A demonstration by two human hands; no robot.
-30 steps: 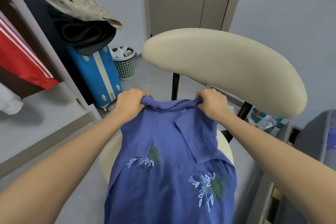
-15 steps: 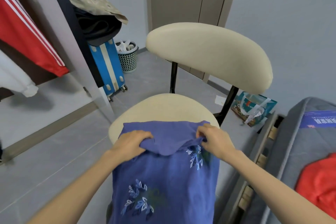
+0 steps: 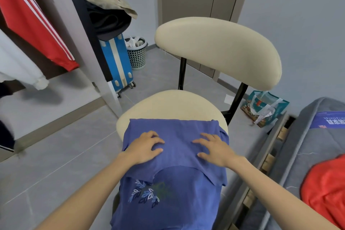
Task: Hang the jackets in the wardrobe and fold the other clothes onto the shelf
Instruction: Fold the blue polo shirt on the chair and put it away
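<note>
Blue shirt (image 3: 177, 136) half-folded on the chair seat (image 3: 173, 104), both palms on it.
Our left hand (image 3: 144, 147) and right hand (image 3: 214, 149) lie open, fingers spread, pressing the turned-down top flat and gripping nothing. Much of the cloth hangs off the seat's front edge, so we judge its weight could drag the fold askew, or slide the shirt to the floor (image 3: 56, 155), once we lift our palms.

A home bedroom: an open wardrobe (image 3: 104, 61) with a red jacket (image 3: 31, 22) hanging on the left, a mattress (image 3: 306, 155) on the right, a blue suitcase (image 3: 117, 61) and laundry basket (image 3: 137, 54) far left.
</note>
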